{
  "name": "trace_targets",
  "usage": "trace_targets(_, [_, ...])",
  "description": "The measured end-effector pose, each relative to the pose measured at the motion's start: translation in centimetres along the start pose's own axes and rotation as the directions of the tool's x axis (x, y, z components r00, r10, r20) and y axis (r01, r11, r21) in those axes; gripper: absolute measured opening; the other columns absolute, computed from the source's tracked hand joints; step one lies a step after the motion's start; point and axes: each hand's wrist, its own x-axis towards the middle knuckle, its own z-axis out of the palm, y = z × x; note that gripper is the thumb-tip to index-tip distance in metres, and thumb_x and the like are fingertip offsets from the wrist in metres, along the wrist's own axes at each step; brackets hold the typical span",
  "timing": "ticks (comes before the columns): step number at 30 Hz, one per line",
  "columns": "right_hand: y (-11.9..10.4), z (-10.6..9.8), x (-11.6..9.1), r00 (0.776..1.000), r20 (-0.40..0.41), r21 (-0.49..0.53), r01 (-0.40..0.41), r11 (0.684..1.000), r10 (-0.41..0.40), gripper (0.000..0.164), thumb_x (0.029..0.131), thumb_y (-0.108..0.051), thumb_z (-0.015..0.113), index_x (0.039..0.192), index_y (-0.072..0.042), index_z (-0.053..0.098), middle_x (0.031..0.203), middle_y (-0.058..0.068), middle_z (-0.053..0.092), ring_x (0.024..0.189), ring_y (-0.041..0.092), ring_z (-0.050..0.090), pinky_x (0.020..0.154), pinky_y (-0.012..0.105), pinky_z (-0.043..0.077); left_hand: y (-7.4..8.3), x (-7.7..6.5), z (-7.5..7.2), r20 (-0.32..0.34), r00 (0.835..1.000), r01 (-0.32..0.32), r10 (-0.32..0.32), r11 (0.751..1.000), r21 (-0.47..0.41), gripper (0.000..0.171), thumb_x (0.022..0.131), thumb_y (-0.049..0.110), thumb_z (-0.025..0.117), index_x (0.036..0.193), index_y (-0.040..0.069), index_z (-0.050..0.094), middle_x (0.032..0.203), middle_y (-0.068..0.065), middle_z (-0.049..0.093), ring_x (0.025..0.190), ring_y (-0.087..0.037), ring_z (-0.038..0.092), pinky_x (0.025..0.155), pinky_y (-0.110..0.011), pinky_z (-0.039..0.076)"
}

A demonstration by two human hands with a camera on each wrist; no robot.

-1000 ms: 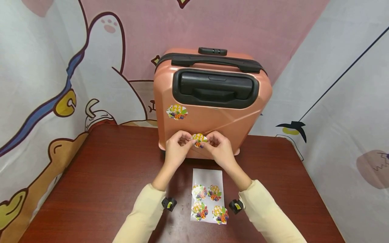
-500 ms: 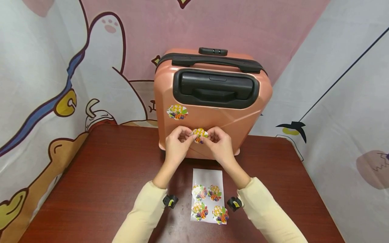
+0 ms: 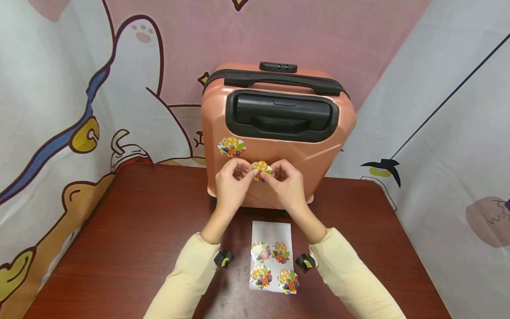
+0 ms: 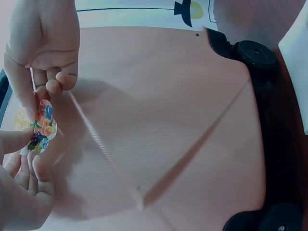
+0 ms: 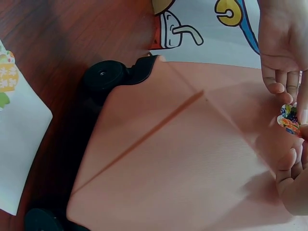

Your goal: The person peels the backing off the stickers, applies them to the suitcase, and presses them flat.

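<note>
A fruit sticker (image 3: pixel 260 168) with yellow lettering is pinched at its two side edges. My left hand (image 3: pixel 233 179) holds its left edge and my right hand (image 3: pixel 288 181) its right edge, thumbs on the printed face. Behind it stands an upright salmon-pink suitcase (image 3: pixel 295 155), its front panel facing me. In the left wrist view the sticker (image 4: pixel 41 126) is slightly bent, close over the panel, and both hands cast shadows there. Another fruit sticker (image 3: pixel 232 146) lies flat on the panel, up and to the left of my hands.
A white backing sheet (image 3: pixel 271 230) with several fruit stickers lies on the red-brown table (image 3: pixel 159 221) between my forearms. The suitcase has a black recessed handle (image 3: pixel 283 117) and black wheels (image 5: pixel 103 74). A cartoon-printed cloth (image 3: pixel 303 31) hangs behind the table and along its sides.
Both hands have moved up along the suitcase panel with the sticker held between them. The suitcase, the sheet and the other stickers have stayed in place.
</note>
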Motion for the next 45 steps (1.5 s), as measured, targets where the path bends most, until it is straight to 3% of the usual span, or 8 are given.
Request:
trace_targets(9, [-0.7, 0.1, 0.6, 0.999, -0.038, 0.007, 0.01, 1.0, -0.009, 0.018, 0.073, 0.001, 0.073, 0.077, 0.004, 0.055, 0.064, 0.005, 0.049, 0.058, 0.009, 0.045, 0.053, 0.017, 0.037, 0.7, 0.6, 0.1, -0.023, 0.999, -0.026, 0.026, 0.999, 0.04, 0.017, 0.073, 0.006, 0.076, 0.078, 0.0, 0.061, 0.07, -0.008, 0.058, 0.06, -0.015, 0.054, 0.054, -0.022, 0.045])
trace_targets(21, [-1.7, 0.8, 1.1, 0.989, -0.141, -0.072, 0.027, 0.997, -0.037, 0.018, 0.074, -0.001, 0.072, 0.073, 0.003, 0.055, 0.062, 0.009, 0.051, 0.056, 0.01, 0.046, 0.051, 0.016, 0.037, 1.5, 1.2, 0.4, -0.098, 0.992, -0.076, 0.084, 0.994, 0.079, 0.017, 0.073, 0.006, 0.076, 0.079, 0.0, 0.062, 0.072, -0.009, 0.057, 0.061, -0.018, 0.056, 0.054, -0.026, 0.047])
trace_targets(32, [-2.5, 1.2, 1.5, 0.976, -0.205, -0.13, 0.043, 0.991, -0.069, 0.016, 0.074, -0.001, 0.071, 0.073, 0.003, 0.056, 0.061, 0.011, 0.053, 0.056, 0.015, 0.048, 0.049, 0.017, 0.037, 1.7, 1.4, 0.8, -0.157, 0.976, -0.118, 0.149, 0.974, 0.194, 0.019, 0.074, 0.013, 0.076, 0.079, 0.001, 0.063, 0.073, -0.009, 0.057, 0.064, -0.018, 0.057, 0.057, -0.028, 0.047])
trace_targets(45, [-2.5, 1.4, 1.8, 0.956, -0.253, -0.203, 0.095, 0.974, -0.146, 0.017, 0.073, -0.002, 0.072, 0.072, 0.004, 0.056, 0.061, 0.013, 0.055, 0.054, 0.018, 0.05, 0.051, 0.017, 0.038, 1.7, 1.7, 1.1, -0.175, 0.963, -0.155, 0.203, 0.955, 0.253, 0.019, 0.075, 0.016, 0.076, 0.078, 0.003, 0.063, 0.072, -0.008, 0.056, 0.065, -0.018, 0.056, 0.058, -0.029, 0.045])
